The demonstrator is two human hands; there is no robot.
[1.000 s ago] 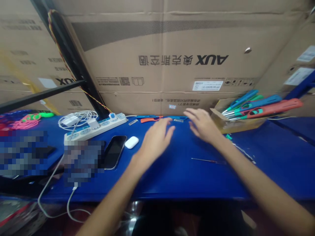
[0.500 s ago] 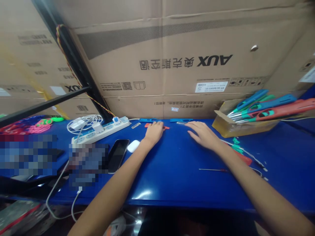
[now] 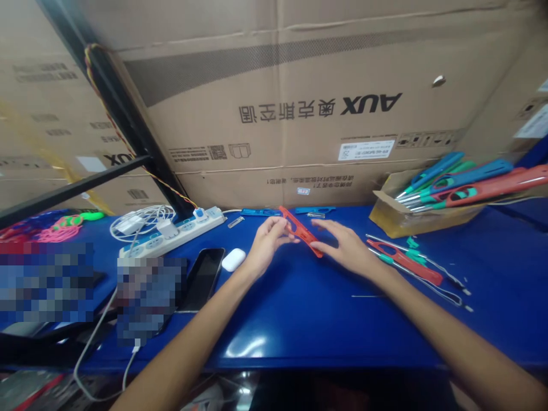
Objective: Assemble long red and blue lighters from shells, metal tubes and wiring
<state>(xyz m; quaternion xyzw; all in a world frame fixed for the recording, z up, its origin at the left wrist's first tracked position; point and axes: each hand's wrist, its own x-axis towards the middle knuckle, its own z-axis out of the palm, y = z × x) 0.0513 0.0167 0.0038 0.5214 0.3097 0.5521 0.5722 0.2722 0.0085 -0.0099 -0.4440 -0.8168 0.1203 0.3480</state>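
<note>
Both of my hands hold a long red plastic shell piece (image 3: 301, 229) just above the blue table (image 3: 299, 308). My left hand (image 3: 268, 242) pinches its far end. Fingers of my right hand (image 3: 345, 245) grip its near end. Blue shell pieces (image 3: 259, 212) and a small metal part (image 3: 234, 221) lie behind them at the foot of the big cardboard box (image 3: 299, 97). To the right of my right hand lies a red long-nosed lighter (image 3: 405, 262) with thin metal tubes beside it.
An open cardboard carton (image 3: 394, 214) at the right holds several blue, green and red long lighters. At the left are a white power strip (image 3: 171, 237) with chargers, a dark phone (image 3: 203, 277), a white earbud case (image 3: 233, 260) and cables. A thin rod (image 3: 366, 295) lies near my right forearm.
My left hand reached the red shell piece at the back of the table and lifted it toward me. My right hand has closed on its other end.
</note>
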